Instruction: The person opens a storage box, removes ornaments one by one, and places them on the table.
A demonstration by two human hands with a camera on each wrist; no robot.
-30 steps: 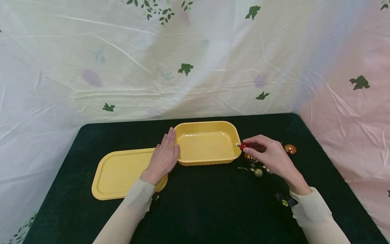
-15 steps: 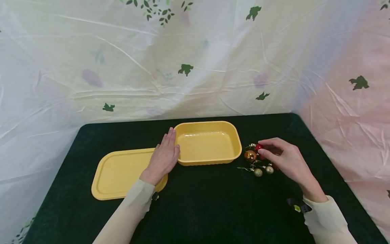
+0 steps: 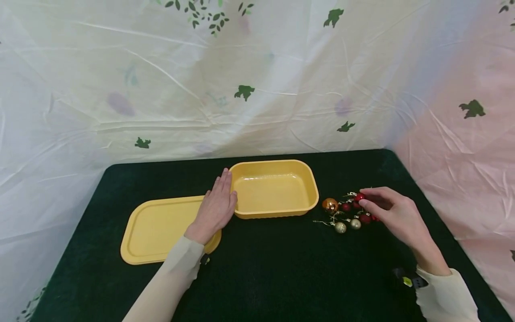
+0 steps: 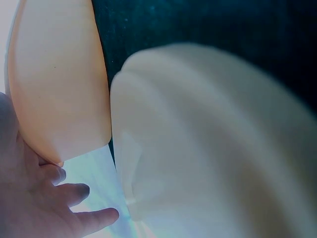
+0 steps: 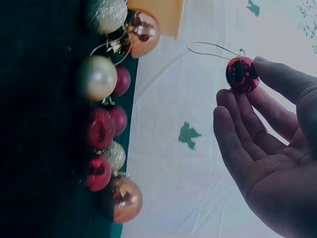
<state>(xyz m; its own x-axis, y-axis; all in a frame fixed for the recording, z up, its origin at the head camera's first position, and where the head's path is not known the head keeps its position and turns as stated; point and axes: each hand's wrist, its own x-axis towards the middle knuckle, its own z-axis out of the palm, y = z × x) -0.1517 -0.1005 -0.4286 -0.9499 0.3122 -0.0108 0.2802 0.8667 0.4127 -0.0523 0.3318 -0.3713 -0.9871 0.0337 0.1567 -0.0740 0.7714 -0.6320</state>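
Observation:
My left hand (image 3: 215,203) lies with fingers straight along the left wall of a yellow rectangular plastic container (image 3: 277,213). Its inside shows bare in the head view. Between thumb and fingertips my right hand (image 3: 402,219) pinches a small shiny red Christmas bauble (image 5: 241,74), whose thin hanging loop sticks out to the left in the head view. The hand hovers over a group of other baubles on the table: a copper one (image 3: 330,205), a gold glitter one (image 3: 340,227), a pale champagne one (image 3: 355,223) and several red ones. Another copper bauble (image 5: 126,200) shows in the right wrist view.
The container's flat yellow lid (image 3: 161,230) lies on the dark green table (image 3: 273,268) at the left, partly under my left forearm. Behind the table hangs a pale cloth (image 3: 181,98) with leaf prints.
My right hand has moved right, from the container's right rim to over the baubles, still pinching the red bauble. More of the group is uncovered. The left hand has stayed put.

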